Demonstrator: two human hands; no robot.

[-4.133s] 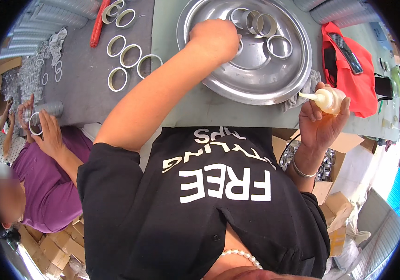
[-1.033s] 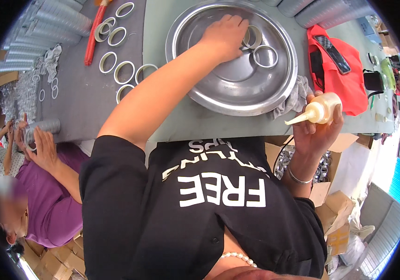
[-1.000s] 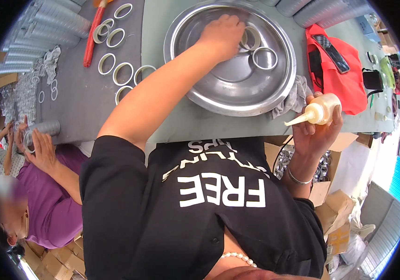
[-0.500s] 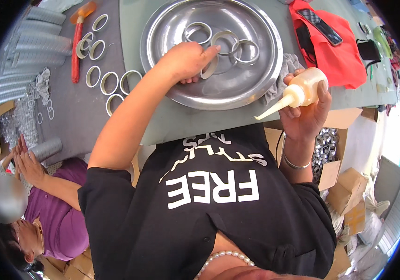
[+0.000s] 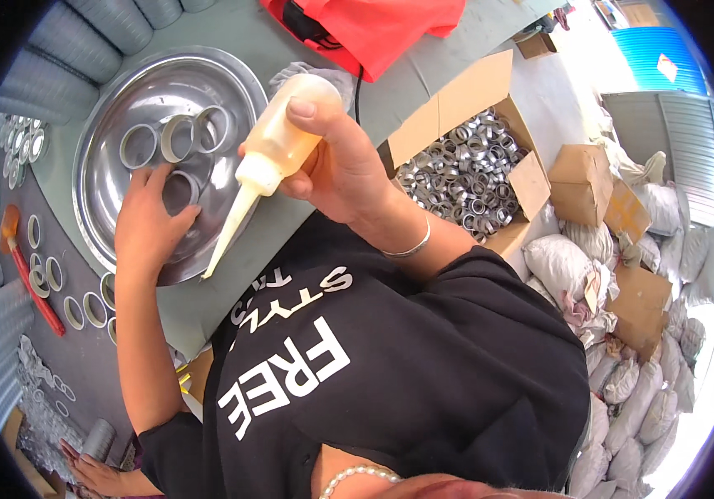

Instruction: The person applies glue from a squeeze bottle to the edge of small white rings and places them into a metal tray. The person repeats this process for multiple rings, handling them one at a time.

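My left hand (image 5: 145, 220) reaches into a round, shiny metal tray (image 5: 91, 170), thumb and fingers closed around a metal ring (image 5: 196, 190) near the tray's near side. Beyond it in the tray lie three more rings: one at the left (image 5: 123, 147), and a middle ring (image 5: 166, 140) close against a right-hand ring (image 5: 225, 126). My right hand (image 5: 349, 170) grips a translucent squeeze bottle (image 5: 295, 125) with yellowish contents. Its long tapered nozzle (image 5: 232, 229) points down and left, with the tip over the table's near edge, apart from the rings.
Left on the table are a red-handled tool (image 5: 31, 279), loose rings (image 5: 95, 309) and stacked ribbed cylinders (image 5: 74, 41). A grey cloth (image 5: 324, 76) and red bag (image 5: 399, 33) lie beyond the bottle. Right stands a carton (image 5: 532, 187) of metal rings, with sacks (image 5: 561, 262) beyond. Another person's hand (image 5: 95, 474) shows lower left.
The view has turned rightward, so the tray appears farther left and the carton is more visible. The bottle is now nearer the tray. My left hand stays at a ring in the tray.
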